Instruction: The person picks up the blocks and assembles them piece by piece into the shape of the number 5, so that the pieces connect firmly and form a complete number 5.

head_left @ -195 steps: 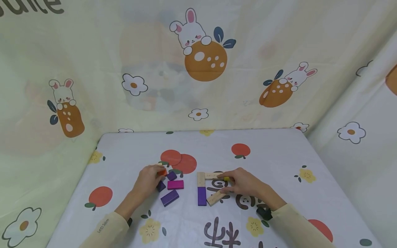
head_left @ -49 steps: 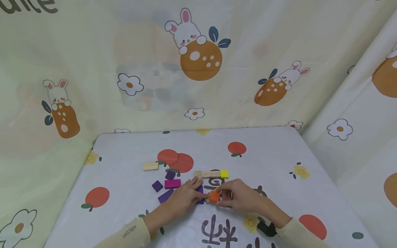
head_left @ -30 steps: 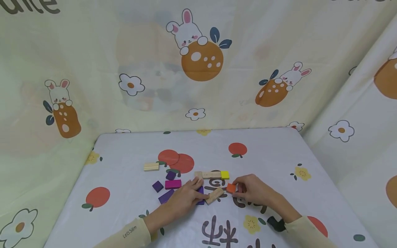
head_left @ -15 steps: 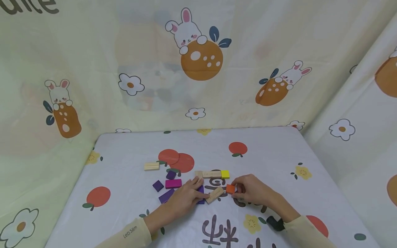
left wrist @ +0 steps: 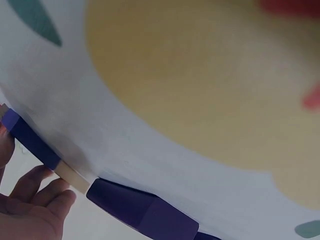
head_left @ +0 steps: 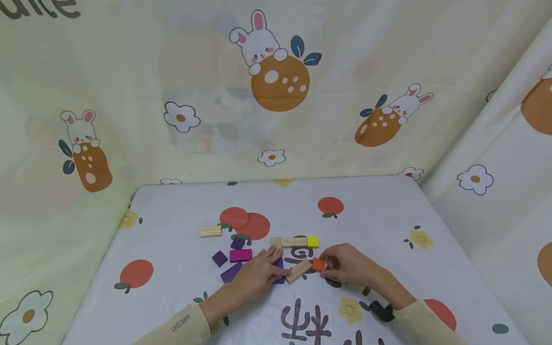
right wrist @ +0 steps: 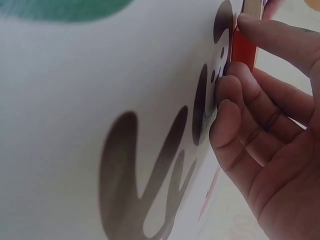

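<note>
My right hand (head_left: 351, 263) pinches a small orange block (head_left: 318, 264) between thumb and fingers; red-orange also shows between the fingers in the right wrist view. The orange block sits right at the upper right end of a slanted wooden block (head_left: 298, 271). My left hand (head_left: 250, 278) rests over a standing-lengthwise purple block (head_left: 280, 280), partly hiding it, with fingers stretched out. One fingertip reaches the slanted block's lower end. Above, a short wooden block (head_left: 275, 241), a longer wooden block (head_left: 294, 243) and a yellow block (head_left: 313, 242) form a row.
Left of my left hand lie a magenta block (head_left: 240, 256), two small dark purple blocks (head_left: 219, 258) and a longer purple block (head_left: 231, 272). Grooved light wooden pieces (head_left: 210, 231) lie farther back. A black device (head_left: 381, 311) sits at my right wrist.
Earlier my left hand was at the orange block on the left; now my right hand holds it. Over the last half second it has slid slightly left, up to the slanted block. The left hand stays put.
</note>
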Available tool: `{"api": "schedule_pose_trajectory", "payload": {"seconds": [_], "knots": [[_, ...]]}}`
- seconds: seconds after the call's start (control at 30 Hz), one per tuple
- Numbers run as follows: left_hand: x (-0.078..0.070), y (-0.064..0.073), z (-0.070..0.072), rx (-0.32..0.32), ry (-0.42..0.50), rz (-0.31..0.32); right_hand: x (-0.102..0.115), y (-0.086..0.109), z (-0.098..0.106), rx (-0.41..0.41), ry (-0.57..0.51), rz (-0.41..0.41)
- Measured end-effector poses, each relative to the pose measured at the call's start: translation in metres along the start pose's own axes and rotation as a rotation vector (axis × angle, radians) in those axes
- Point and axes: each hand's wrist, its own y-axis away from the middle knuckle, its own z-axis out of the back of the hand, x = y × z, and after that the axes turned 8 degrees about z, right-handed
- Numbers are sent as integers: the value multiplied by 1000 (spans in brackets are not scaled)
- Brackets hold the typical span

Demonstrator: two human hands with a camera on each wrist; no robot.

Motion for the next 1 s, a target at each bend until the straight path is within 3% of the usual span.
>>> {"api": "schedule_pose_trajectory", "payload": {"seconds": [1.0], "knots": [[-1,0,1,5,17,2,-4,-1,-4,-8,1,16]]}}
